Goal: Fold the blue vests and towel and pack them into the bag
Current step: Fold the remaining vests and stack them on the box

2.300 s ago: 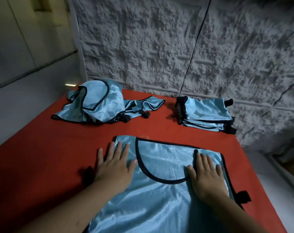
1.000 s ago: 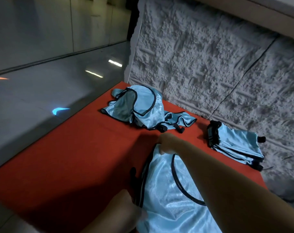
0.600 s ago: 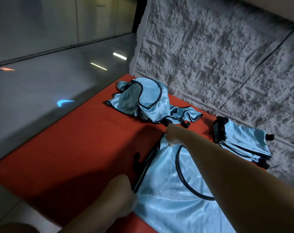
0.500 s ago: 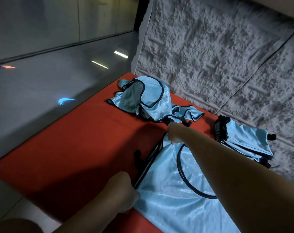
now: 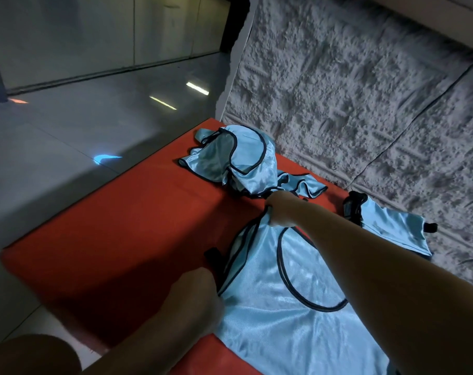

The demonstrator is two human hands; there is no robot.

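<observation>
Both hands still pinch the vest (image 5: pixel 268 299) edge, left (image 5: pixel 194 296) seemingly nearer, right (image 5: pixel 280 209) farther

A vest (image 5: pixel 278 307) lies spread on the mat (image 5: pixel 121 239) right before me, reaching to the mat's near edge. My left hand (image 5: pixel 194 296) grips its left side near that edge; my right hand (image 5: pixel 280 211) pinches its far left corner. Behind that, toward the mat's far left corner against the wall (image 5: pixel 351 90), sits a heap of vests (image 5: pixel 243 163). To the right, along the wall edge, lies a stack of folded vests (image 5: pixel 392 226). The floor (image 5: pixel 67 144) lies left of the mat.
</observation>
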